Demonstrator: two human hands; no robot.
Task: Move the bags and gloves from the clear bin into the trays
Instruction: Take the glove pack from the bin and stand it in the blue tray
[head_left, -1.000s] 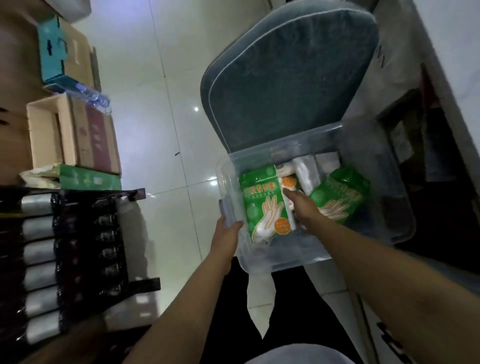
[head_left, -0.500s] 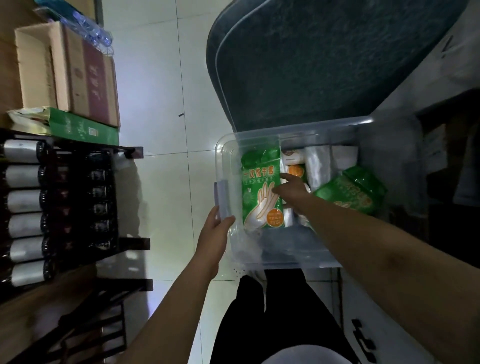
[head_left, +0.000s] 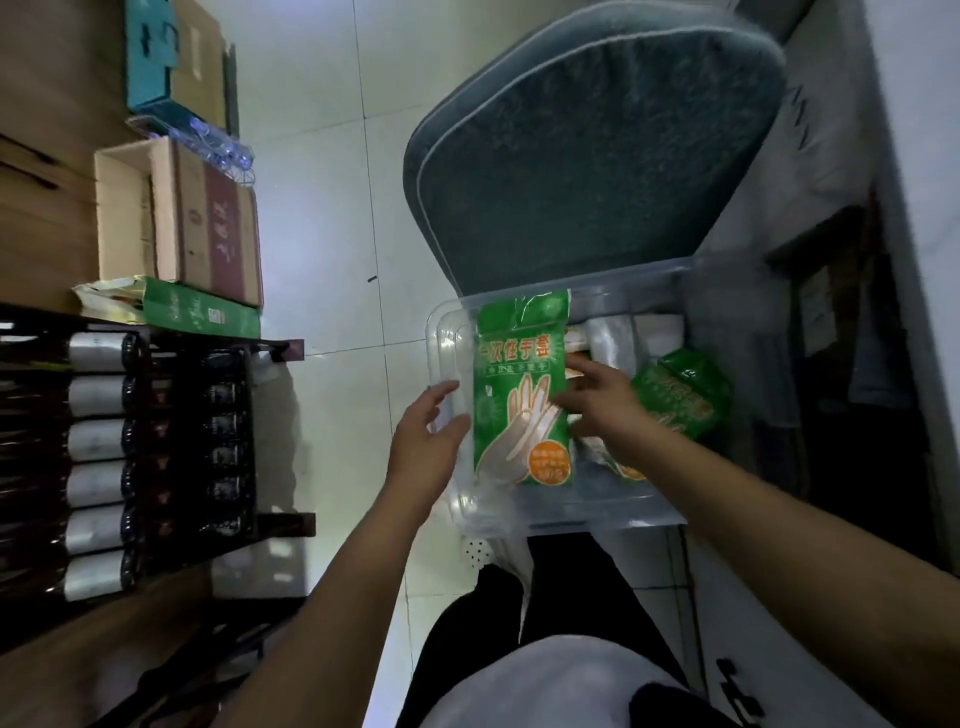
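Centre frame: my right hand (head_left: 597, 410) pinches the green glove pack (head_left: 522, 387) upright above the clear bin (head_left: 571, 512), clearing its wall; left hand (head_left: 423, 441) grip wide, empty, beside it.

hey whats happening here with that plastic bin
A person is bent over a clear bin that sits by a grey chair cushion. Their right hand is on the edge of a green pack of disposable gloves, which stands upright at the bin's left end. The left hand is open just outside the bin's left wall, holding nothing. A second green pack and some clear bag rolls lie in the bin. No trays are in view.
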